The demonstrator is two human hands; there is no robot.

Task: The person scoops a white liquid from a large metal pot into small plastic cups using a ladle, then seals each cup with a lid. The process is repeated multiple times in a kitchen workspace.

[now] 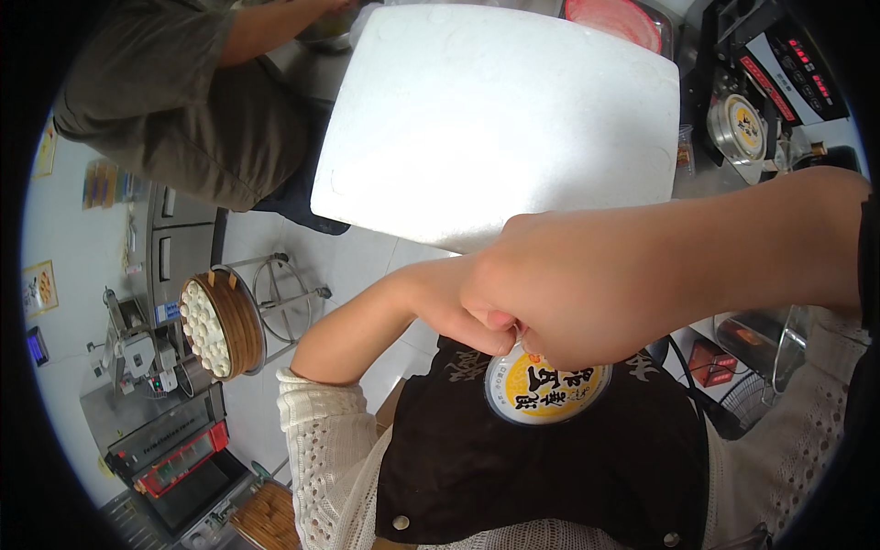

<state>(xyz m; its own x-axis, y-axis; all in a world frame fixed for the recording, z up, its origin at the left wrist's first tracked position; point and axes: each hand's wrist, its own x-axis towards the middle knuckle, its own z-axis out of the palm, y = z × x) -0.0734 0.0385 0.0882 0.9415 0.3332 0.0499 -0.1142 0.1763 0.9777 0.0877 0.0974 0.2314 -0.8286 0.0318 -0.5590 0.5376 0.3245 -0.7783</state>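
Above a round cup (548,388) with a yellow and white printed top, my left hand (457,302) and my right hand (557,289) meet, knuckles up. Between their curled fingers a bit of thin, clear plastic (520,338) shows; most of it is hidden by the hands. The cup is just below the fingertips, in front of a dark apron (536,474). My right hand overlaps the left one in the view and covers part of the cup's top.
A white foam board or lid (495,130) spans the area ahead. A co-worker's arm (265,31) reaches in at upper left. A bamboo steamer (227,326) of white buns stands on a wheeled metal stand (278,302). At upper right, a machine (790,69) holds another printed-top cup (739,127).
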